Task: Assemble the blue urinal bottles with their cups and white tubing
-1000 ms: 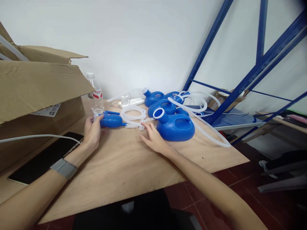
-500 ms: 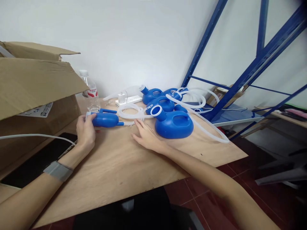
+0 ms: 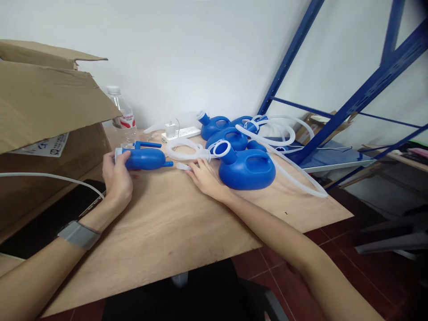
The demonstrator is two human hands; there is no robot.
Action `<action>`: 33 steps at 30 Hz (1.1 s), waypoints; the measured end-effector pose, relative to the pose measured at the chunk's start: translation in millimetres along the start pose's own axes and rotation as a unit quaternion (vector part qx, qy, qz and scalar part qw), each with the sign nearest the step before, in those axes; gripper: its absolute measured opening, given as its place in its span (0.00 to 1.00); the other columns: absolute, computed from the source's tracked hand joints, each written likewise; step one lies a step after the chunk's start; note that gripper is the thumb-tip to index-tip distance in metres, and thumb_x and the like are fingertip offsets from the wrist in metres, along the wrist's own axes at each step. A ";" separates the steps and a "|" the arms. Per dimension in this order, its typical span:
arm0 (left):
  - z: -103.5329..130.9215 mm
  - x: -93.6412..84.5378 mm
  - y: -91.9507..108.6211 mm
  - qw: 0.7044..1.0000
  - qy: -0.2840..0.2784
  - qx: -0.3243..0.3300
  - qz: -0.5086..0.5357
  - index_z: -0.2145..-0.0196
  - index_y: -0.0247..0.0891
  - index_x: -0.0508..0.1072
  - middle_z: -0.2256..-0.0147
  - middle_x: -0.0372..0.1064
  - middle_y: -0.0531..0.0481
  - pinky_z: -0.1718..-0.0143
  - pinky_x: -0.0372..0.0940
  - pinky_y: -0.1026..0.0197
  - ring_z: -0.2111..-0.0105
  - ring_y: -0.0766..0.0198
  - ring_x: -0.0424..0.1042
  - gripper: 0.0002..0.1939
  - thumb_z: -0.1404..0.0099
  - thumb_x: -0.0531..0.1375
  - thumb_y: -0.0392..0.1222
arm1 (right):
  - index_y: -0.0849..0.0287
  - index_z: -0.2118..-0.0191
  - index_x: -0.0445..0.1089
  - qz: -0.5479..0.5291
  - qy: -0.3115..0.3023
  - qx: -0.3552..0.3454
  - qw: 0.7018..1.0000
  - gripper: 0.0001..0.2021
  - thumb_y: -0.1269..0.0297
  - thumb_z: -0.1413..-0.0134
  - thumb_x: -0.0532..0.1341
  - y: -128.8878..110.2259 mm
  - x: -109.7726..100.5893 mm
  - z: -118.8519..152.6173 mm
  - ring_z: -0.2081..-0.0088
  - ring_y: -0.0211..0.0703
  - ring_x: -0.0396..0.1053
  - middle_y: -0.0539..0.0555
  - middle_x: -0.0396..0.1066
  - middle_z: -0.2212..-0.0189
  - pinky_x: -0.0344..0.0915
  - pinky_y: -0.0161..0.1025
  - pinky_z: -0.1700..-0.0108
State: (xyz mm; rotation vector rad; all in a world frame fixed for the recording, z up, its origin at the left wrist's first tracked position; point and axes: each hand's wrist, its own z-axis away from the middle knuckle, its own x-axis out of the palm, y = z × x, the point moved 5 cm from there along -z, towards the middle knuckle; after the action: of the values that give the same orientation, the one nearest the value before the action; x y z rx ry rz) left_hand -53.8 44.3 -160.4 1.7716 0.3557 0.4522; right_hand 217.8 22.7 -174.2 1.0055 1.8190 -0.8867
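Note:
My left hand point(image 3: 117, 176) grips a small blue bottle point(image 3: 145, 159) by its whitish neck end. The bottle lies sideways over the table, its narrow spout pointing right. My right hand point(image 3: 204, 177) pinches a translucent tube point(image 3: 183, 166), whose end faces the spout across a small gap. The tube's coil point(image 3: 183, 149) lies just behind. Right of my right hand stands a larger blue jug point(image 3: 247, 169) with an open white-rimmed mouth. More blue jugs point(image 3: 230, 139) with pale hoses are behind it.
An open cardboard box point(image 3: 50, 100) stands at the left, with a clear water bottle point(image 3: 126, 118) beside it. Near the wall lies a white power strip point(image 3: 183, 133). A blue metal rack point(image 3: 294, 49) rises at the right. The wooden table point(image 3: 160, 236) ends at its front edge.
The tube end has come away from the bottle's spout, leaving a gap. My right hand has shifted slightly right and its fingers have closed on the tube. The view has moved a little.

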 end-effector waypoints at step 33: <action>17.1 9.4 24.5 0.991 -0.096 0.093 0.012 0.53 0.42 0.67 0.61 0.69 0.52 0.82 0.66 0.58 0.78 0.62 0.70 0.26 0.48 0.66 0.53 | 0.60 0.60 0.74 -0.015 0.007 -0.025 1.000 0.11 0.59 0.26 0.63 2.6 -5.5 -2.6 0.43 0.57 0.68 0.63 0.76 0.51 0.68 0.51 0.40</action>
State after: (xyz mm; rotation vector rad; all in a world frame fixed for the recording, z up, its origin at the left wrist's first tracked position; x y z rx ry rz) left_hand -37.4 28.2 -139.2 1.9846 0.2483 0.2688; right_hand 220.9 24.5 -168.7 0.9581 1.8632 -0.8486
